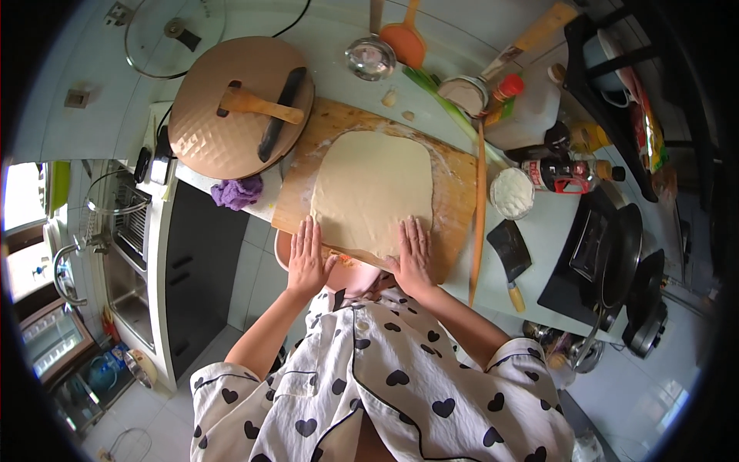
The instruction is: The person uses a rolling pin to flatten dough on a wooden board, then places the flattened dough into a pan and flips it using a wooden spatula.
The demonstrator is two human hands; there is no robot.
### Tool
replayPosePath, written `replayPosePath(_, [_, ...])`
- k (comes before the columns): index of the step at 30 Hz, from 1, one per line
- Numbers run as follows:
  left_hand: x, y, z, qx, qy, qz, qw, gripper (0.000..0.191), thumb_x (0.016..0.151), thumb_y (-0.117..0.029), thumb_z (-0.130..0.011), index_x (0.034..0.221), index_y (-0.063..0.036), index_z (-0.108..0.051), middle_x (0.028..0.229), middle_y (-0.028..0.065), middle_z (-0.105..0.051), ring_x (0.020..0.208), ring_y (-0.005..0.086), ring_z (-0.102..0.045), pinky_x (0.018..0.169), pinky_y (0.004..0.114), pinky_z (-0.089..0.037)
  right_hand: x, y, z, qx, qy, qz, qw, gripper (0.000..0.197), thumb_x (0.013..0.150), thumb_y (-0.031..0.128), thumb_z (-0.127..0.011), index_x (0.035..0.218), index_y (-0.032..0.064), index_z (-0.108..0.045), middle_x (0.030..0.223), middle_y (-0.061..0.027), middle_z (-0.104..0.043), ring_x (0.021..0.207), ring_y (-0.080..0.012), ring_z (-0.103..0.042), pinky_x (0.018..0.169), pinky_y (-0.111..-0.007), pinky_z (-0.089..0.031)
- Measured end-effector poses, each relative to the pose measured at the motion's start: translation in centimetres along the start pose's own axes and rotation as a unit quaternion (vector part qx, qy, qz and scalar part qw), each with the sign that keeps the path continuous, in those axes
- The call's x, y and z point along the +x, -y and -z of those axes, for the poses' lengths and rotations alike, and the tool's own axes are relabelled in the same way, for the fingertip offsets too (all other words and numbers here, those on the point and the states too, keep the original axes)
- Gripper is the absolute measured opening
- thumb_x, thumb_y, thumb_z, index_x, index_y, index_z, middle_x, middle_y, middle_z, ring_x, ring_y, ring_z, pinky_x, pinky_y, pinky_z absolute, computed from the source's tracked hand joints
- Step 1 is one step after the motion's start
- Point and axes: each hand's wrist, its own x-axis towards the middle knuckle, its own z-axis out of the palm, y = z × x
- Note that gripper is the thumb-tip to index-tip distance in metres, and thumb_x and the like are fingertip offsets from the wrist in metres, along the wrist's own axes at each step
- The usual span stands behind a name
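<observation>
A sheet of rolled-out dough (375, 187) lies on a floured wooden board (459, 202) on the counter. My left hand (309, 263) rests palm down at the dough's near left corner, fingers stretched and slightly apart. At the near right corner my right hand (413, 260) lies flat, fingertips on the dough and thumb pointing inward. Neither hand grips anything. Under the near edge of the board, a pink basin (358, 280) partly shows, with orange bits visible between my hands. A long wooden rolling pin (478, 231) lies along the board's right side.
Left stands a large round lid (231, 138) with a wooden handle; a purple cloth (238, 192) lies below it. To the right are a bowl of flour (512, 193), a cleaver (509, 251), bottles (568, 173) and a black pan (620, 254). Green onion (456, 112) and a ladle (370, 58) lie behind.
</observation>
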Motion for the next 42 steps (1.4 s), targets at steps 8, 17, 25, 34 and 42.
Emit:
replayPosePath(8, [1.0,-1.2,0.1,-0.004,-0.007,-0.015,1.000,0.081,0.095,-0.038,-0.057,0.155,-0.0006,-0.020,0.162,0.0174,-0.019,0.151,0.0344,-0.015,0.121,0.051,-0.011,-0.4,-1.6,-0.4,0.061,-0.064,-0.016,0.996,0.084,0.092,0.037,-0.062,0.155,-0.0002,-0.021,0.162,-0.0204,-0.018,0.151,-0.0338,-0.016,0.121,-0.051,-0.013])
replayPosePath(17, [12.5,-11.5,-0.5,-0.018,-0.022,-0.226,0.974,0.069,0.097,-0.032,-0.054,0.154,-0.0038,-0.027,0.159,0.0181,-0.027,0.148,0.0367,-0.024,0.120,0.052,-0.018,-0.3,-2.3,1.3,0.059,-0.090,-0.062,0.992,0.070,0.092,0.021,-0.061,0.150,-0.0007,-0.030,0.157,-0.0227,-0.028,0.146,-0.0372,-0.026,0.119,-0.049,-0.021])
replayPosePath(25, [14.7,-13.7,-3.0,0.034,-0.029,-0.316,0.948,0.071,0.094,-0.044,-0.055,0.152,-0.0078,-0.034,0.158,0.0124,-0.033,0.146,0.0303,-0.029,0.119,0.049,-0.022,-1.0,-2.7,0.3,0.164,-0.199,-0.095,0.961,0.064,0.092,0.010,-0.056,0.149,-0.0007,-0.030,0.155,-0.0242,-0.031,0.143,-0.0439,-0.029,0.117,-0.051,-0.024])
replayPosePath(34, [18.8,-14.9,-2.0,0.058,-0.105,-0.231,0.966,0.077,0.095,-0.046,-0.054,0.151,0.0000,-0.030,0.157,0.0186,-0.032,0.145,0.0325,-0.030,0.119,0.048,-0.022,0.2,-2.4,-0.1,0.146,-0.205,-0.119,0.960,0.063,0.095,0.019,-0.059,0.149,0.0014,-0.031,0.155,-0.0226,-0.030,0.142,-0.0445,-0.030,0.116,-0.053,-0.025])
replayPosePath(42, [20.5,-14.2,-2.1,0.074,-0.059,-0.250,0.964,0.080,0.094,-0.050,-0.055,0.153,-0.0023,-0.028,0.158,0.0166,-0.030,0.147,0.0315,-0.025,0.120,0.050,-0.019,3.6,-3.0,1.2,0.145,-0.241,-0.096,0.955,0.063,0.096,0.021,-0.058,0.149,0.0007,-0.031,0.155,-0.0238,-0.030,0.142,-0.0446,-0.030,0.115,-0.054,-0.026])
